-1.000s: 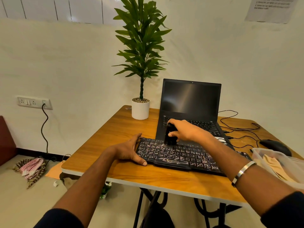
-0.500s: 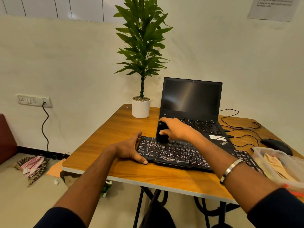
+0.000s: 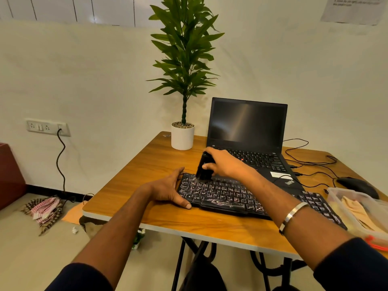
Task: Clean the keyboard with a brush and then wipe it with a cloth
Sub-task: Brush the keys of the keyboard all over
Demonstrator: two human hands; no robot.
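Note:
A black keyboard (image 3: 226, 195) with white legends lies on the wooden table (image 3: 147, 164), in front of a laptop. My right hand (image 3: 224, 162) grips a black brush (image 3: 203, 168), held upright with its bristles touching the keys at the keyboard's far left corner. My left hand (image 3: 168, 189) rests against the keyboard's left edge, thumb along the near side, fingers spread on the table. A beige cloth (image 3: 357, 208) lies in a clear plastic box (image 3: 344, 219) at the right edge.
An open black laptop (image 3: 247, 127) stands behind the keyboard. A potted plant (image 3: 182, 136) sits at the back left of the table. A black mouse (image 3: 357, 185) and cables (image 3: 310, 162) lie at the right. Rags (image 3: 45, 208) lie on the floor at the left.
My right hand has swept the brush leftward along the keyboard's top rows to its far left corner. My left hand has stayed at the left edge.

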